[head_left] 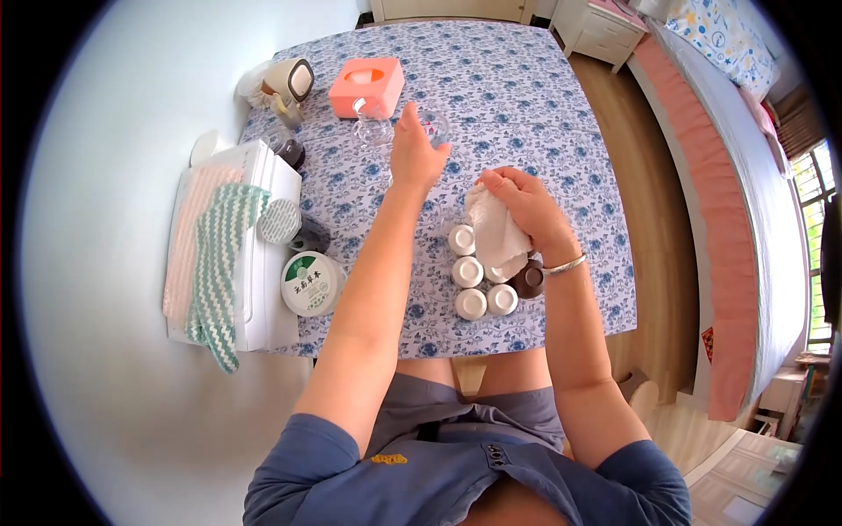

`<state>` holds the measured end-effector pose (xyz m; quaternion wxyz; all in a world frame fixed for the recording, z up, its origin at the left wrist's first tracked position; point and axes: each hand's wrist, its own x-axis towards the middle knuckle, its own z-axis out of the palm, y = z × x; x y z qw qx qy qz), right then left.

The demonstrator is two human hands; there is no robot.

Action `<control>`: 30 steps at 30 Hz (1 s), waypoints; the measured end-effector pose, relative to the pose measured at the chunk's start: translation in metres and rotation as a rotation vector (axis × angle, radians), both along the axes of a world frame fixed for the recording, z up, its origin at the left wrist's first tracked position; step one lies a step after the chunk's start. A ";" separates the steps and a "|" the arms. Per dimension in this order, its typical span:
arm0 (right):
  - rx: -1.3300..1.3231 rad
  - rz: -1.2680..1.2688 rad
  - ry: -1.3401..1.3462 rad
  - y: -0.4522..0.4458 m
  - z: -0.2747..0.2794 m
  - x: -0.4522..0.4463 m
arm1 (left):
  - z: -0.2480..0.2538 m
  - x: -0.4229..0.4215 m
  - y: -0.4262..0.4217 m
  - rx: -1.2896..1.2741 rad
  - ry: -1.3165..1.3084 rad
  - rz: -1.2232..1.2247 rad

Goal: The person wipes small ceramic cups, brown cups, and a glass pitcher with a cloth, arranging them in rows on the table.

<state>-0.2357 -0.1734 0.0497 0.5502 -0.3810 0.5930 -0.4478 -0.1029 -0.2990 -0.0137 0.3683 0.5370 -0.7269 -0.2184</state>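
Observation:
My left hand reaches forward over the table, its fingers apart, beside a clear glass item. Left of it stands another clear glass vessel; whether the hand touches either glass is unclear. A crumpled white cloth hangs from my right hand, which is closed on its upper edge. Below and behind the cloth are several small white cups, upside down, and a dark brown cup, partly hidden by the cloth.
Flowered cloth covers the table. An orange tissue box sits near the far side. Along the left are a white box with a striped green towel, jars and a round white tub. A bed stands right.

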 end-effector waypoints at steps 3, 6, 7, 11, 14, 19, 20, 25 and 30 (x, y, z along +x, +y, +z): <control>0.007 0.033 -0.021 -0.008 0.001 0.004 | 0.002 0.003 -0.001 0.090 -0.001 -0.010; 0.062 0.082 -0.003 -0.015 0.005 0.009 | 0.005 0.008 0.002 -0.063 -0.014 0.009; 0.054 0.094 -0.006 -0.017 0.005 0.010 | 0.007 0.013 0.001 -0.199 -0.025 0.048; 0.015 0.117 0.020 -0.023 0.005 0.014 | 0.003 0.040 -0.018 -0.587 -0.043 0.353; 0.036 0.123 0.018 -0.025 0.005 0.019 | -0.022 0.052 -0.039 -0.448 -0.032 0.513; -0.005 0.152 0.029 -0.026 -0.002 0.027 | -0.025 0.065 -0.048 -0.164 0.080 0.373; -0.022 0.161 0.026 -0.025 -0.003 0.027 | -0.033 0.068 -0.053 -0.166 -0.035 0.389; -0.068 0.202 0.048 -0.019 0.002 0.031 | -0.033 0.074 -0.051 -0.207 -0.076 0.356; -0.199 0.213 0.149 -0.007 0.001 0.045 | 0.018 0.071 -0.008 -0.228 0.353 0.281</control>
